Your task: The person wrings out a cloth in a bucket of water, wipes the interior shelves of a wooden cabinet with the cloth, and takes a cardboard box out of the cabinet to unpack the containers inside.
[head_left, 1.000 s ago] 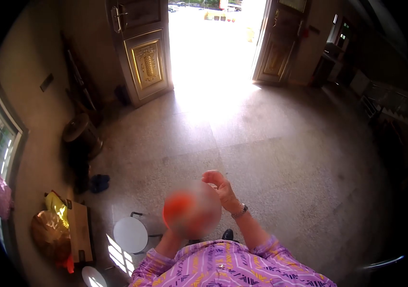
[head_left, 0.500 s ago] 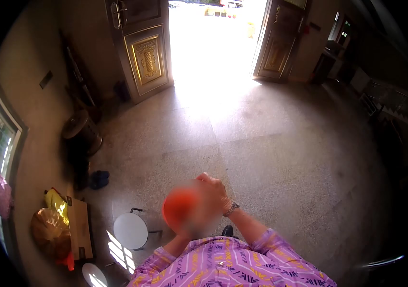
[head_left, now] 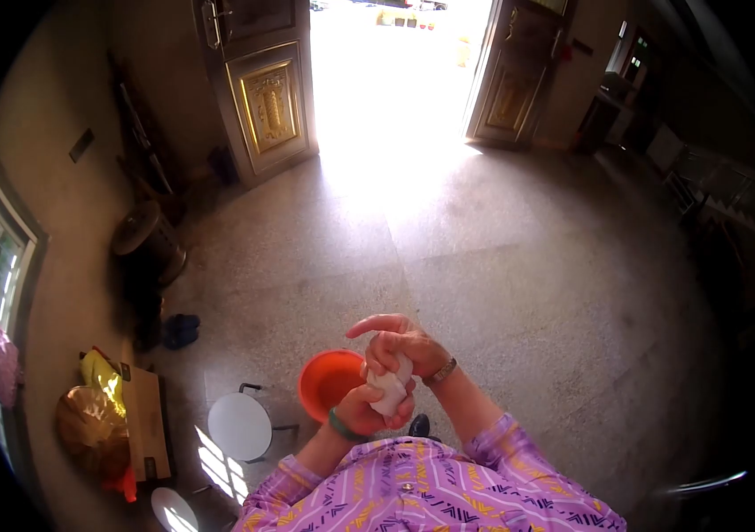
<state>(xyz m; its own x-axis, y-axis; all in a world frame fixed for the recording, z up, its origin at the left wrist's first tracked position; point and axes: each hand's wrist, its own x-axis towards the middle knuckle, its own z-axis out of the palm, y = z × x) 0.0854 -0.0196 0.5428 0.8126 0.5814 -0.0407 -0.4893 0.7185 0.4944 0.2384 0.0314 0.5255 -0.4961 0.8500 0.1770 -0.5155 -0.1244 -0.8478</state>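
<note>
A white, soft-looking lump (head_left: 388, 392) is held between both hands in front of the patterned purple shirt. My left hand (head_left: 365, 410), with a green band at the wrist, wraps round it from below. Over its upper end lies my right hand (head_left: 408, 346), fingers curled on it and the index finger stretched out to the left; a watch is on that wrist. An orange basin (head_left: 317, 383) stands just left of and beneath the hands, partly hidden by them. What the lump is made of cannot be made out.
Left of the basin are a round white stool (head_left: 240, 427) and a second one (head_left: 174, 512). A cardboard box (head_left: 145, 421) with bags stands by the left wall. Blue slippers (head_left: 182, 331) lie farther up. Ahead, a double door (head_left: 269, 106) stands open to bright light.
The blurred hands over the basin have come into clear view, with the white lump now visible between them. The right index finger is now stretched out, and more of the basin shows.
</note>
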